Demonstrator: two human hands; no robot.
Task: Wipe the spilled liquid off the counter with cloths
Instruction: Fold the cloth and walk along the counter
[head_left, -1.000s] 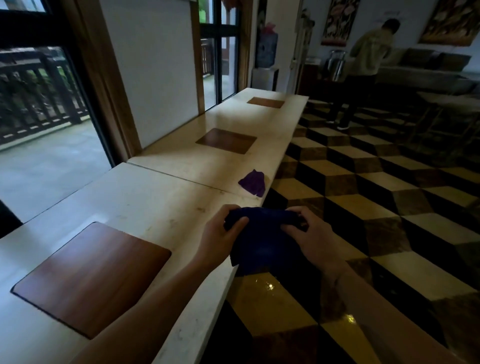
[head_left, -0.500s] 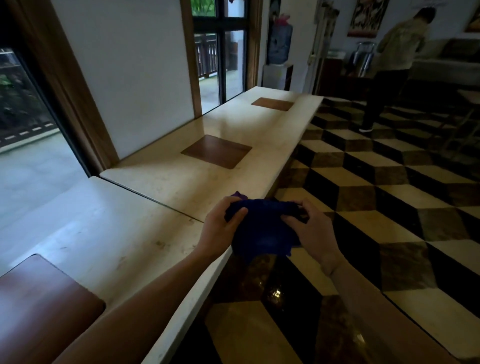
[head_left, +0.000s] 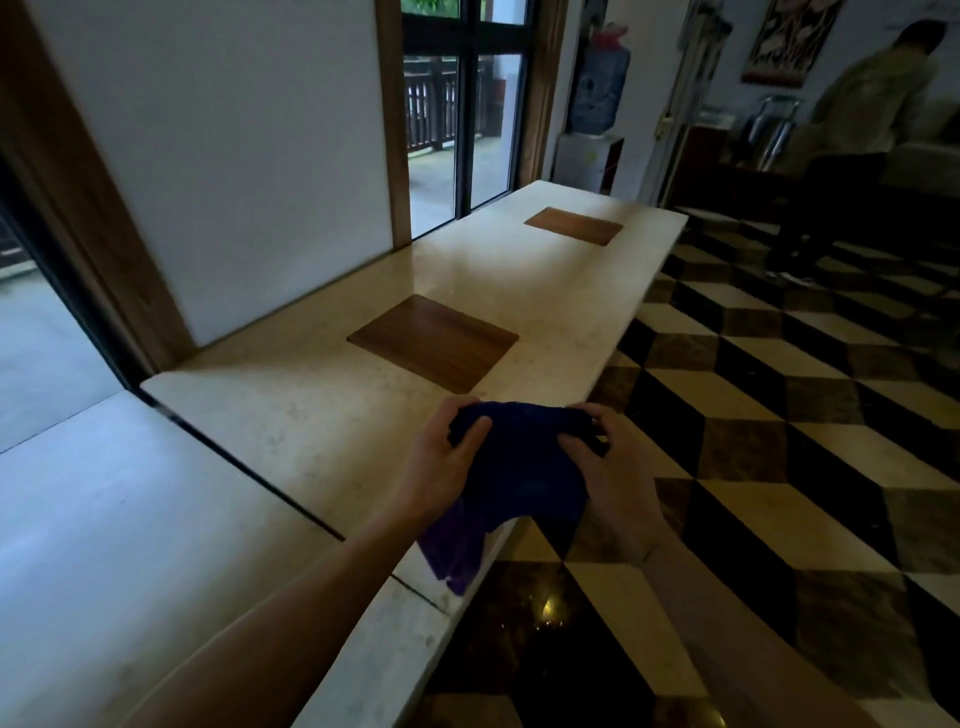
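Observation:
I hold a dark blue cloth (head_left: 524, 462) stretched between both hands over the front edge of the cream stone counter (head_left: 322, 415). My left hand (head_left: 441, 467) grips its left side and my right hand (head_left: 608, 478) grips its right side. A purple cloth (head_left: 452, 551) lies on the counter edge just below my left hand, partly hidden by the blue cloth and my wrist. No spilled liquid is distinguishable on the dim counter surface.
Two wooden inlays (head_left: 434, 340) (head_left: 574, 226) are set into the counter farther along. A white wall panel and windows border its left side. The patterned tiled floor (head_left: 779, 441) drops off to the right. A person (head_left: 852, 145) stands far back right, near a water dispenser (head_left: 597, 104).
I have moved forward along the counter with the blue cloth in both hands. The purple cloth, earlier ahead of my hands, now lies beneath my left hand.

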